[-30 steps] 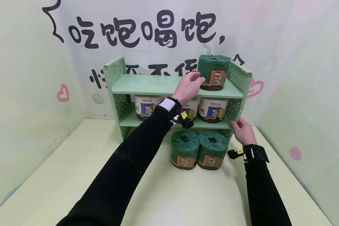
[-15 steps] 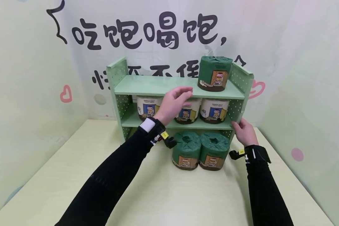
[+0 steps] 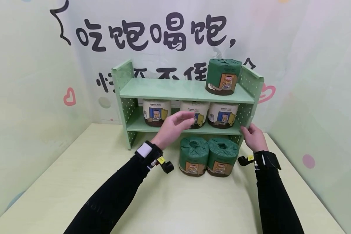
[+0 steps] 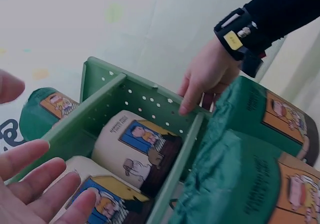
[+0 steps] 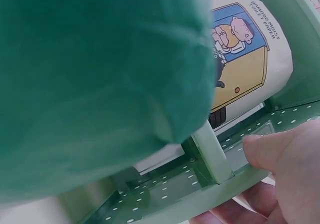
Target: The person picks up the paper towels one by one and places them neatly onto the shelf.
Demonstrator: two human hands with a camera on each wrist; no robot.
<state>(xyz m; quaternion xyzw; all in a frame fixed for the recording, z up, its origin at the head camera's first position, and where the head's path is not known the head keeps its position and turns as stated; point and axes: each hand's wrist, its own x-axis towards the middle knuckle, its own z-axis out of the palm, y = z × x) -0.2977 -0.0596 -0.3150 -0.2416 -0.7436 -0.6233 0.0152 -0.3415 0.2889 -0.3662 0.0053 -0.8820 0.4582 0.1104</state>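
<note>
A light green two-tier shelf (image 3: 163,88) with perforated sides stands against the back wall. My right hand (image 3: 254,138) grips its right side panel near the middle tier; in the right wrist view the thumb (image 5: 270,151) lies inside the panel, with the other fingers outside. My left hand (image 3: 174,128) hovers before the middle tier, fingers extended and holding nothing. It partly hides the middle cream toilet roll (image 3: 203,112). Other cream toilet rolls stand at the left (image 3: 157,112) and right (image 3: 223,114). One green-wrapped toilet roll (image 3: 223,78) sits on the top tier's right end.
Two green-wrapped toilet rolls, the left one (image 3: 194,156) and the right one (image 3: 222,157), stand side by side on the pale table (image 3: 175,204) before the shelf's right half. A printed wall sheet (image 3: 304,65) hangs behind.
My left hand has drawn away from the green toilet roll on the top tier, moving down and left. My right hand keeps its grip on the side panel.
</note>
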